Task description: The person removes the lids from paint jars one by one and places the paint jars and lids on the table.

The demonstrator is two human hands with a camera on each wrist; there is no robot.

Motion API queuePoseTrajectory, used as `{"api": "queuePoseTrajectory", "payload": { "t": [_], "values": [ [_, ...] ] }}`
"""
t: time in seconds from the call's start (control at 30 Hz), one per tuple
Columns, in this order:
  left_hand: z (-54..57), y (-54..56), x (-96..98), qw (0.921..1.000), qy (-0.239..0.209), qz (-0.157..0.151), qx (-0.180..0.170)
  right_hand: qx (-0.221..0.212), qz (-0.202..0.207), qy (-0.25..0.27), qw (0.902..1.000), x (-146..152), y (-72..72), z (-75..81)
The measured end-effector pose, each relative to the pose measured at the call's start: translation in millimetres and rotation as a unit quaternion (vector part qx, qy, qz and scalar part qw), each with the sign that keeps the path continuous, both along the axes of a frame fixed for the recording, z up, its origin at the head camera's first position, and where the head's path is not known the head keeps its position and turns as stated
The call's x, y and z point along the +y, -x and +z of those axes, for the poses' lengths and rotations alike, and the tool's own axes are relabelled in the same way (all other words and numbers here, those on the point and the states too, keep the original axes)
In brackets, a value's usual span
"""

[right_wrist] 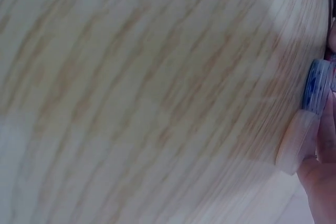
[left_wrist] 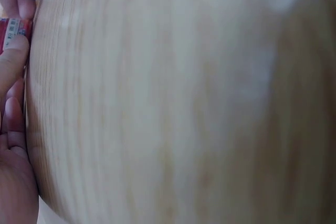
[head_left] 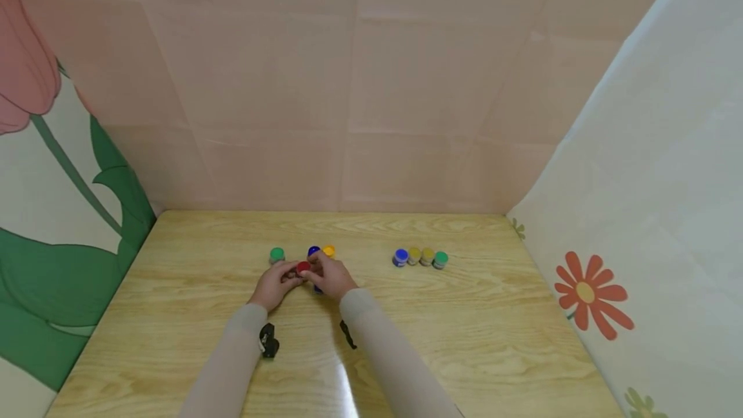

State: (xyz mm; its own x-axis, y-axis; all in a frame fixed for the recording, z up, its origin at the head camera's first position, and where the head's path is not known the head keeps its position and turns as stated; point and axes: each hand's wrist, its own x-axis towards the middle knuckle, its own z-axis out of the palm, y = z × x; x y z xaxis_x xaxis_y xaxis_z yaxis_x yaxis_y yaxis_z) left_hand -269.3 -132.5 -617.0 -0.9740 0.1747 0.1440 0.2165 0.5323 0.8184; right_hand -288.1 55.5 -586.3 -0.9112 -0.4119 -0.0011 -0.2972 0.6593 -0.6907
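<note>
A: Biggest first?

B: One pink wall [head_left: 348,82], standing behind the far edge of one wooden table [head_left: 493,340].

A: Then?

B: Two pale sleeves [head_left: 400,357], then two hands, left of the table's middle and nearer the far edge. The left hand [head_left: 274,285] pinches the red jar [head_left: 303,268] between thumb and fingers.

A: And the right hand [head_left: 335,278]?

B: Thumb and finger clamped on that same jar, from the right. Each wrist wears a black device [head_left: 269,341], so two.

A: Small things?

B: Nine jars in view. Red: one, between the hands. Around them: one green jar [head_left: 277,254], one yellow jar [head_left: 329,250], two blue jars [head_left: 314,251], the nearer partly hidden by the right hand.

A: The other four?

B: A row [head_left: 414,255] toward the far edge, right of middle: one blue, two yellow, one green.
</note>
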Motion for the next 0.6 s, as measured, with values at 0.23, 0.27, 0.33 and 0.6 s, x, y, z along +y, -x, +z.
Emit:
{"api": "queuePoseTrajectory", "payload": {
  "t": [0.23,0.27,0.33,0.6],
  "values": [
    [-3.0,2.2,-0.8,0.9999,0.004,-0.006,0.008,0.015,0.005,0.007,0.9998,-1.4,-1.5,0.8],
    [-3.3,2.3,-0.9,1.0000,0.002,-0.005,0.007,0.019,0.008,0.006,0.9998,-1.3,-1.1,0.4],
    [-3.5,2.6,-1.0,1.0000,0.002,-0.004,0.006,0.022,0.013,0.003,0.9997,-0.9,0.0,-0.5],
    [-2.8,2.3,-1.6,1.0000,0.004,-0.003,-0.002,0.026,0.024,-0.004,0.9994,-0.8,0.4,0.8]
  ]
}}
